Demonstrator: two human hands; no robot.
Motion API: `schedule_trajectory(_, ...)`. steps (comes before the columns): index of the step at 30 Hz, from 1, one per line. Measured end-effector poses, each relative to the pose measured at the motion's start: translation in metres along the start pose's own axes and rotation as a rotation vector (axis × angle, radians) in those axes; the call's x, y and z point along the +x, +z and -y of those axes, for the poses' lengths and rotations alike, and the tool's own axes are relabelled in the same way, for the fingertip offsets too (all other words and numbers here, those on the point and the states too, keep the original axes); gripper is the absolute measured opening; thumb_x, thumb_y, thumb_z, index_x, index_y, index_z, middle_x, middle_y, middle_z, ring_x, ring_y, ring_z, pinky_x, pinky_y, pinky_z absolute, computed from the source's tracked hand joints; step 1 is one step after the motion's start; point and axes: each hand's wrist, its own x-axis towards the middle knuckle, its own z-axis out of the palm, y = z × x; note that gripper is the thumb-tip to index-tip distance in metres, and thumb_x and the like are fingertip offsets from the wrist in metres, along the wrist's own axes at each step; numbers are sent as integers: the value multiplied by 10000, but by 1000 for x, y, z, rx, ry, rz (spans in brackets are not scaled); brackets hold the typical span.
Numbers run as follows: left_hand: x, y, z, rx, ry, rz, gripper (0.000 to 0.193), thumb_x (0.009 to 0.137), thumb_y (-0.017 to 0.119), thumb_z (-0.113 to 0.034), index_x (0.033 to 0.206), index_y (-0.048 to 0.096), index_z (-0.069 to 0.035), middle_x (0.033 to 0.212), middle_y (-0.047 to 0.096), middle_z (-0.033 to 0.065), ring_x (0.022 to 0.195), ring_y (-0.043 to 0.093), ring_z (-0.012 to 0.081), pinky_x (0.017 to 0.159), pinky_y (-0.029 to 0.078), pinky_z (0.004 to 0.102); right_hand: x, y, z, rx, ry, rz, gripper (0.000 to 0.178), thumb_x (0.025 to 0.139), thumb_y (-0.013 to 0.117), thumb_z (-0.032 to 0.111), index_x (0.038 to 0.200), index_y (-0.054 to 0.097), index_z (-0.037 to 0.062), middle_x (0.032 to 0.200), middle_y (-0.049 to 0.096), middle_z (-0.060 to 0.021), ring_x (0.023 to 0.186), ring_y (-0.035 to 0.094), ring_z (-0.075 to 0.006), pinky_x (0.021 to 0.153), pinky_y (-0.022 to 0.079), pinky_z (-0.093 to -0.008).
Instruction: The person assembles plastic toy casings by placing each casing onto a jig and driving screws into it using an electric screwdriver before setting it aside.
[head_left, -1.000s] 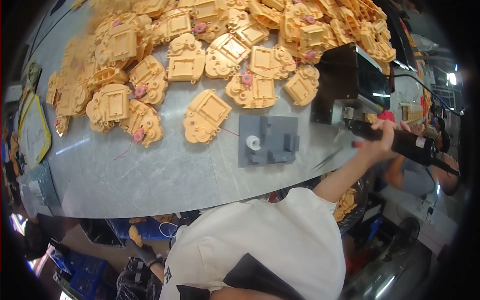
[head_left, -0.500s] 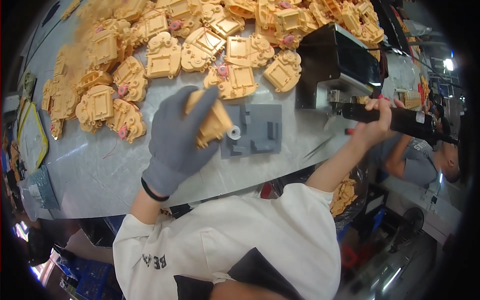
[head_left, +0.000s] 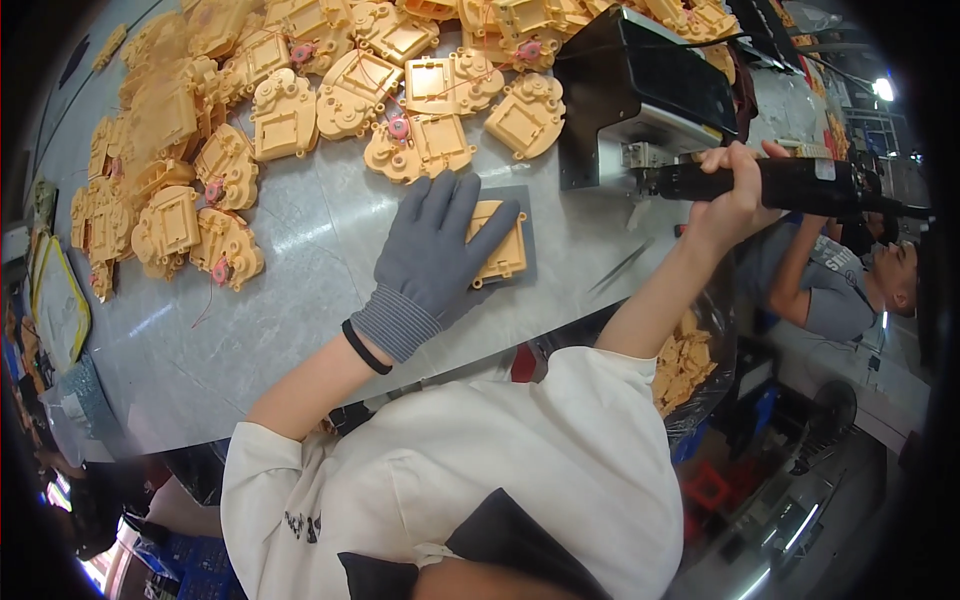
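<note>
My left hand (head_left: 430,245), in a grey glove, lies over a yellow plastic housing (head_left: 508,252) and grips it with its fingers and thumb. The housing rests on a grey fixture (head_left: 530,215), which shows only along its edges. Part of the housing is covered by my hand. In my bare right hand (head_left: 735,195) is a black electric screwdriver (head_left: 800,187), held level, its tip pointing left at the front of a black box-shaped screw feeder (head_left: 655,100).
Many yellow housings (head_left: 285,115), some with pink round parts and thin red wires, cover the far and left tabletop (head_left: 320,230). A black-lined bin of yellow parts (head_left: 685,365) stands below the table's right edge. Another person (head_left: 845,290) sits at the right.
My left hand has brought the housing right and down onto the fixture, where it was tilted in the air before. My right hand keeps the screwdriver at the feeder.
</note>
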Motion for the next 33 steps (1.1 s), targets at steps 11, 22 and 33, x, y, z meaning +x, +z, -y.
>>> schedule_trajectory(11,-62,26,16,-398,-213,-309,821,573,803,-184,1277,415,-20,1128,542,154,1003,520,324,861,421,386,-76,-10,55,352,82,193,467,718,506,-33,1154,359,46,588,463,-67,460,471,-182,547,443,-365)
schedule_trajectory(22,-93,-11,12,-826,-777,44,524,722,679,-114,1217,510,-87,731,584,18,676,564,184,680,446,295,-124,26,60,474,118,505,501,699,541,-99,1133,334,43,616,528,-106,488,518,-211,518,443,-357)
schedule_trajectory(33,-49,2,16,-446,-221,-203,863,552,794,-265,1283,410,-13,1242,438,176,1140,430,362,961,350,446,-123,27,49,343,108,727,498,710,516,-135,1127,314,47,687,538,-112,540,546,-218,570,464,-388)
